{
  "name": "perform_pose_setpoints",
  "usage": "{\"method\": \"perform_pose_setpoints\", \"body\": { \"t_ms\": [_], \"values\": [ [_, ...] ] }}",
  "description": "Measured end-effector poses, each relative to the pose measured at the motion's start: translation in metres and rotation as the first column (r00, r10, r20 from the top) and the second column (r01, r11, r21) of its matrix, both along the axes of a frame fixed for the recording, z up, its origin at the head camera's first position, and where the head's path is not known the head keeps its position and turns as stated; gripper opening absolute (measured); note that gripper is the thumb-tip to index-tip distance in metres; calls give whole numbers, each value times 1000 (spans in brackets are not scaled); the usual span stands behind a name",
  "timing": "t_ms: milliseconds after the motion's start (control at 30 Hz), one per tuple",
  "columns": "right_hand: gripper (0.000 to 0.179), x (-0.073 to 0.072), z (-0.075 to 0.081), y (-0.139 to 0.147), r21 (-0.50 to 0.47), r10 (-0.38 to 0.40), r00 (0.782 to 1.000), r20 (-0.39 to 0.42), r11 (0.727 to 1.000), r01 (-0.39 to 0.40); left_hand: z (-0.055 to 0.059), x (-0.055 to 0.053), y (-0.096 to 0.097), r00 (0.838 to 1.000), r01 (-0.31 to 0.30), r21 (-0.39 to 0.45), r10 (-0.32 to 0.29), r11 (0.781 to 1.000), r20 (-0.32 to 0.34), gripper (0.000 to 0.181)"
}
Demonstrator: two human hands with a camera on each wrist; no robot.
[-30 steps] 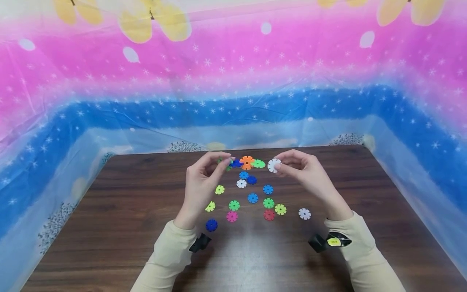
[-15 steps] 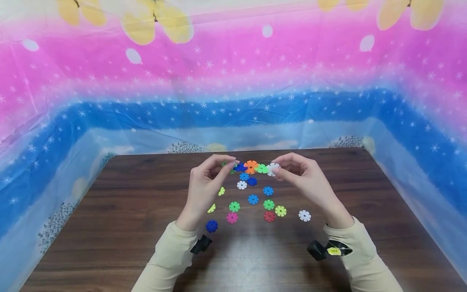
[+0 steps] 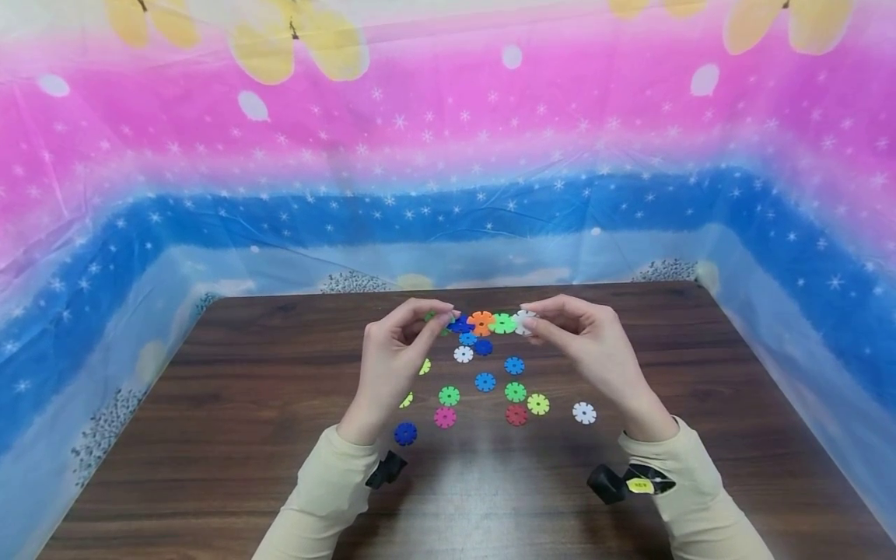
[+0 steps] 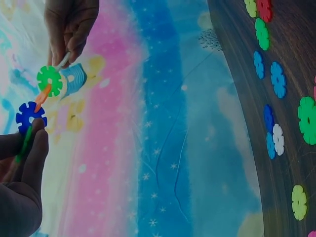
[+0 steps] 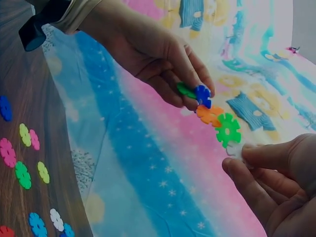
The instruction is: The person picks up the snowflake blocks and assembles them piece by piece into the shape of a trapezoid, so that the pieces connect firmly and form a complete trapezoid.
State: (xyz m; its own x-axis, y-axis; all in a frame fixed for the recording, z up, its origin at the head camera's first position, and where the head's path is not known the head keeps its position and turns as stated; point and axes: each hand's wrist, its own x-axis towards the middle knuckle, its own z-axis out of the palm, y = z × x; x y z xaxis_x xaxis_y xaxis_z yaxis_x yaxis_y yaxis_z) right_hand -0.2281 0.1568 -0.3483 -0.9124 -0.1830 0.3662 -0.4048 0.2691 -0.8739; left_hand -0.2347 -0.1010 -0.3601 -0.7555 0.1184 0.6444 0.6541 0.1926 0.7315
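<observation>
Held up over the table in the head view is a short chain of notched plastic interlocking discs: a green one [image 5: 184, 90], a blue one [image 3: 459, 324], an orange one [image 3: 481, 323] and another green one [image 3: 503, 323]. My left hand [image 3: 392, 358] pinches the first green disc at the left end between thumb and fingers, covering part of it. At the other end, a white disc [image 5: 233, 149] is pinched by my right hand [image 3: 603, 350]. Its edge meets the second green disc in the right wrist view.
Several loose discs lie on the brown wooden table [image 3: 238, 435] below the hands, among them a pink one [image 3: 445, 418], a red one [image 3: 516, 414] and a white one [image 3: 584, 413]. A patterned cloth [image 3: 448, 210] stands around the table's back and sides.
My right hand has brought the white disc leftward against the green end of the chain. My left hand has shifted slightly right with the chain and keeps its pinch.
</observation>
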Motion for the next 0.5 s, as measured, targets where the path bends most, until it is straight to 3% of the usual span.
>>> {"method": "perform_pose_setpoints", "body": {
  "t_ms": [300, 500],
  "values": [
    [19, -1, -7, -12, -21, -14, 999, -46, 1000, 13, 5, 5, -5, 1000, -31, 13, 31, 999, -5, 13],
    [18, 1, -12, -13, -68, -29, 994, -102, 997, 22, 7, 5, -6, 999, -14, -15, 14, 1000, -36, 14]
  ]
}}
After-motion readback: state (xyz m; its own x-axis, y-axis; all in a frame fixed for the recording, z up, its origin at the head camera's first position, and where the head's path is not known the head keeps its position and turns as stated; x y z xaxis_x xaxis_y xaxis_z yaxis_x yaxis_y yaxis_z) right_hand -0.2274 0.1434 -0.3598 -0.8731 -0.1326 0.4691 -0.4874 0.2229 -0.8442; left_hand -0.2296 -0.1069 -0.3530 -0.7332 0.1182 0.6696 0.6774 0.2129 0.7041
